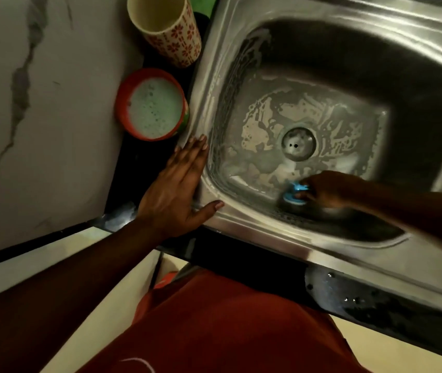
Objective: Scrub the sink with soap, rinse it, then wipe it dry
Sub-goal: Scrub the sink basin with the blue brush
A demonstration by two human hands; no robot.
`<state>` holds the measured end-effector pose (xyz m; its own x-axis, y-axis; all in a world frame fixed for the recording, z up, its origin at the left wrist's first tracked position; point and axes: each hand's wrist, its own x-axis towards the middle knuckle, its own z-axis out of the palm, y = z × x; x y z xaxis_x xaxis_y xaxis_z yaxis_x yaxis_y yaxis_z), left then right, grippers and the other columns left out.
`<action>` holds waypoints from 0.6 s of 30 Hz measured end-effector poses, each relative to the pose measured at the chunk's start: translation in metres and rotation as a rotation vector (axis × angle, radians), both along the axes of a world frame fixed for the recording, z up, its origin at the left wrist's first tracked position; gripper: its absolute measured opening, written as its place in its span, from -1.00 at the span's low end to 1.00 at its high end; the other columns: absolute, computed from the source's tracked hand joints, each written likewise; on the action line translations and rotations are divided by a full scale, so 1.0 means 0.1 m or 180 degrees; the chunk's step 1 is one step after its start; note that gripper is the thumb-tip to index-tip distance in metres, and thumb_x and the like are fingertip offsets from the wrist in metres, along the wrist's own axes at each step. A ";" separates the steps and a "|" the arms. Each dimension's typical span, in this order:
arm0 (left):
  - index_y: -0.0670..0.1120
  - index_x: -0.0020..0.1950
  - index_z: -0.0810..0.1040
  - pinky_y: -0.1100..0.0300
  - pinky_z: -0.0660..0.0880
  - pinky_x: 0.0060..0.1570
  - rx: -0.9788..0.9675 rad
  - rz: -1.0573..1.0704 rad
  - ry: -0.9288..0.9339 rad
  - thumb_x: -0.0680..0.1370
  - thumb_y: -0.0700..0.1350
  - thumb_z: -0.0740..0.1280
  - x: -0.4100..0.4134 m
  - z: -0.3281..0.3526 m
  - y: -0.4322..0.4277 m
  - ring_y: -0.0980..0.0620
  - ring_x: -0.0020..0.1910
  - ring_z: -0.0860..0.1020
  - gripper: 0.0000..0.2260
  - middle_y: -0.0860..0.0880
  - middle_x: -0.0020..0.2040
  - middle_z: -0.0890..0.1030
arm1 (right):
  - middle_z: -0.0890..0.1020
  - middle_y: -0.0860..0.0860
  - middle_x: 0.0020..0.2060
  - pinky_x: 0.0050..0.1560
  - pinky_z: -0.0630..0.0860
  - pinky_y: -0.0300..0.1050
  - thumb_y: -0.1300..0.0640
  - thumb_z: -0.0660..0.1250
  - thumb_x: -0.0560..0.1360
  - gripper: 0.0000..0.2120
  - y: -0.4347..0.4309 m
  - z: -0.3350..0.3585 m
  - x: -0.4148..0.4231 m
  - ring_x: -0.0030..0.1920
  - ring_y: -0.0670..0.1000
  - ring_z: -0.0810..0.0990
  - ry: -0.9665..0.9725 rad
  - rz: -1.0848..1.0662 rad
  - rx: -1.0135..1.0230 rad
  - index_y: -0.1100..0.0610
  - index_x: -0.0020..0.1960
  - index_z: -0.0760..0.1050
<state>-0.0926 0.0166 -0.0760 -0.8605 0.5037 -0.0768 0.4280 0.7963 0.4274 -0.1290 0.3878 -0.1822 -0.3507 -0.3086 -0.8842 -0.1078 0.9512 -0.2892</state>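
Scrubbing at the near wall of the sink (265, 238): right hand (325, 189), fingers curled round a blue scrubber (294, 194), with suds on the sink floor beyond the fingertips. Left hand (176, 189) lies flat on the wet rim, fingers straight and together, thumb out. Judged risk: it could slide on the soap film and knock the bowl of suds (152, 106) just past its fingertips.

Glossy stainless-steel sink (244, 238) filmed with suds; smooth blue plastic scrubber (294, 192); veined marble counter (53, 117).
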 end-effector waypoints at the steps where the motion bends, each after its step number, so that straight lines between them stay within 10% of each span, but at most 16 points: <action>1: -0.32 0.65 0.11 -0.21 0.11 0.62 -0.0006 -0.0009 -0.0002 0.63 0.29 0.24 0.00 0.00 0.00 -0.18 0.69 0.07 -0.14 -0.23 0.69 0.10 | 0.68 0.00 0.13 0.20 0.52 -0.02 -0.37 0.18 0.56 -0.56 0.04 0.01 0.03 0.14 0.06 0.63 0.0008 -0.0053 0.0050 -0.13 0.23 0.57; 11: -0.29 0.67 0.09 -0.09 0.00 0.65 -0.0059 -0.0006 0.0058 0.62 0.30 0.22 -0.01 -0.07 -0.02 -0.17 0.69 0.05 -0.14 -0.21 0.69 0.09 | 0.67 0.13 0.05 0.02 0.46 -0.09 -0.30 0.18 0.61 -0.51 -1.17 0.00 -0.33 0.05 0.14 0.63 0.0392 -0.0488 -0.0955 0.09 0.19 0.59; 18: -0.24 0.69 0.04 -0.09 0.00 0.65 -0.0027 -0.0026 0.0091 0.61 0.31 0.21 0.00 -0.11 -0.04 -0.14 0.69 0.03 -0.13 -0.15 0.71 0.04 | 0.59 0.05 0.27 0.27 0.52 0.02 -0.30 0.19 0.58 -0.52 0.47 0.45 -0.16 0.25 0.13 0.59 0.0120 0.1453 0.1011 -0.02 0.32 0.54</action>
